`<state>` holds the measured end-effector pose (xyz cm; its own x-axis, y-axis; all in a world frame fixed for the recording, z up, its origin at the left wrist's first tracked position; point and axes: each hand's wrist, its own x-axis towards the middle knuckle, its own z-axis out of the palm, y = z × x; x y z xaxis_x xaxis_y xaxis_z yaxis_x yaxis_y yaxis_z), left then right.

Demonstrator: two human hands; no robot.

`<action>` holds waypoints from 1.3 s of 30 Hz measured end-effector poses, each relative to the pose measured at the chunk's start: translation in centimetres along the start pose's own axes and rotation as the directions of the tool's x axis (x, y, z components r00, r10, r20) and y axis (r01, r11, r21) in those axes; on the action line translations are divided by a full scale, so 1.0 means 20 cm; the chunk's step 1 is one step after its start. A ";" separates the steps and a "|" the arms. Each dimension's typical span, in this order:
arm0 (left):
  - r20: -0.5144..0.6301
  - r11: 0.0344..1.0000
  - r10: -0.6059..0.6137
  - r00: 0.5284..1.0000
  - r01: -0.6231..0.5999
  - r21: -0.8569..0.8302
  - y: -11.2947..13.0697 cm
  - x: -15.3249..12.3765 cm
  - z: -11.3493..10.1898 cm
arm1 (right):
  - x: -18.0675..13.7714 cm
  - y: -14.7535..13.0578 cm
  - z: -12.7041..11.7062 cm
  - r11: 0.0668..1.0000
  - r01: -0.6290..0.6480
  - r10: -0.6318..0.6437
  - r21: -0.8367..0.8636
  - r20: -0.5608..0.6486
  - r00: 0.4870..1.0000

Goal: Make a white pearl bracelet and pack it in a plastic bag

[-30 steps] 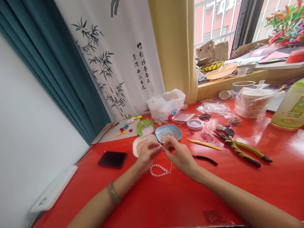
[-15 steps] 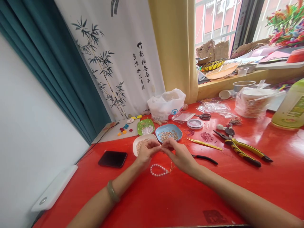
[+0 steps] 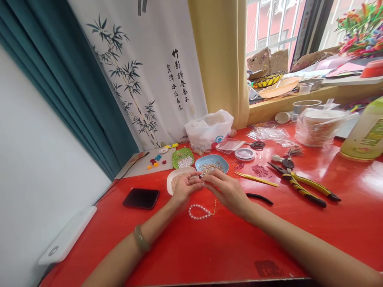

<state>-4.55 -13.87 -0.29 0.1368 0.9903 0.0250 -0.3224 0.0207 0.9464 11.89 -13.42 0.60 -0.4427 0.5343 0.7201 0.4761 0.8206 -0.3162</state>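
Observation:
My left hand [image 3: 186,189] and my right hand [image 3: 226,191] meet at the fingertips above the red table [image 3: 191,251]. Both are closed in a pinch; whatever lies between the fingertips is too small to make out. Just below them lies a loop of white pearl beads [image 3: 198,212] with a thin gold chain [image 3: 216,210] at its right end. Behind my left hand stands a white dish [image 3: 171,180] of small gold-pink beads, partly covered by my fingers. A blue dish [image 3: 225,162] with gold beads sits behind my right hand.
A green dish [image 3: 177,153] of white beads stands behind. On the right lie yellow tweezers [image 3: 257,179], yellow-black pliers [image 3: 308,187] and a black-handled tool [image 3: 260,198], partly hidden by my right hand. A phone [image 3: 141,198] lies on the left; a plastic bag [image 3: 206,129] stands at the back.
My right hand's fingers have straightened somewhat and lie closer over my left fingertips. My left fingers have loosened slightly. The beaded loop stays on the table.

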 end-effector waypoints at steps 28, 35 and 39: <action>0.020 0.982 -0.128 0.992 0.130 -0.141 0.03 -0.06 0.05 | 0.01 0.12 -0.05 0.965 0.257 -0.252 -0.049 0.085 0.964; 0.045 0.940 0.034 0.998 -0.047 0.337 0.01 -0.06 0.06 | 0.02 0.12 -0.05 0.987 0.160 -0.158 0.021 -0.052 0.986; 0.201 0.618 0.057 0.978 -0.193 0.762 -0.04 -0.09 0.09 | 0.04 0.11 -0.06 0.997 0.047 -0.039 0.060 -0.128 0.991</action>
<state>-2.88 -15.91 -0.44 0.3035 0.9420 0.1435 0.4878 -0.2830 0.8258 13.48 -11.35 1.17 -0.3601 0.4719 0.8048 0.4081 0.8554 -0.3190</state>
